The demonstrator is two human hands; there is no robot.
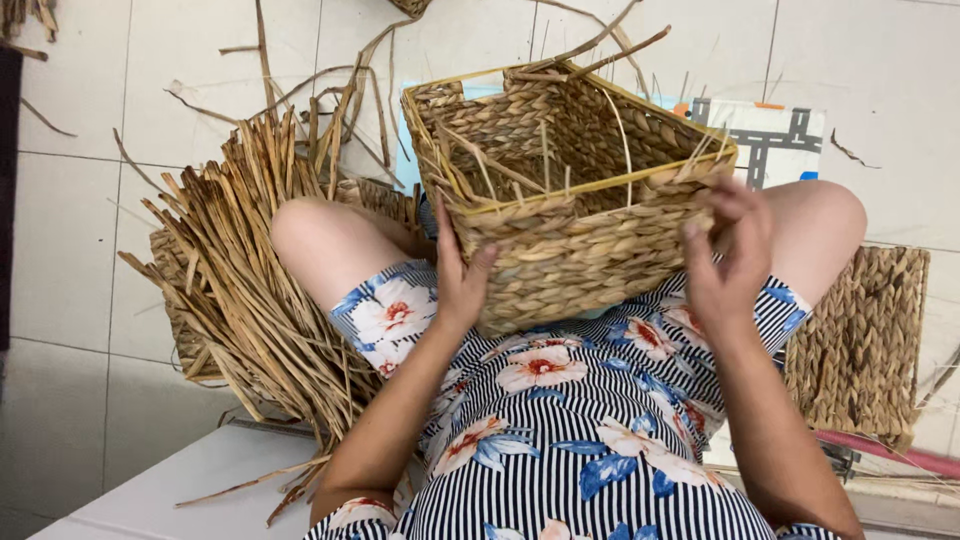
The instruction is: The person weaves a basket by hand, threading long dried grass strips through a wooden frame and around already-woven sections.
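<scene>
**A:** What do I have in view, taking the woven basket (570, 200) as the landmark?

**B:** I see the basket resting on the person's lap, tilted so its open mouth faces the camera; its walls are plaited from tan fibre, a pale yellow frame runs along the rim, and loose strand ends stick up from the rim and inside.

**A:** And the hands?

**B:** My left hand (458, 282) lies against the basket's near left corner; the fingers are spread and curved around the wall, thumb on the front face, so it grips the basket. My right hand (727, 262) is at the near right corner; the fingers are bent and pinched at the rim, touching the weave there; whether a single strand is caught between them I cannot tell.

**A:** What surrounds the basket?

**B:** To the left of the basket lies a bundle of dried strands (250, 270), fanned out over the tiled floor (90, 130); to the right of the basket, beside the knee, sits a flat woven panel (860, 340); behind the basket, partly hidden by it, lies a printed sheet (770, 135); below the basket is the striped, flowered dress (560, 440).
</scene>
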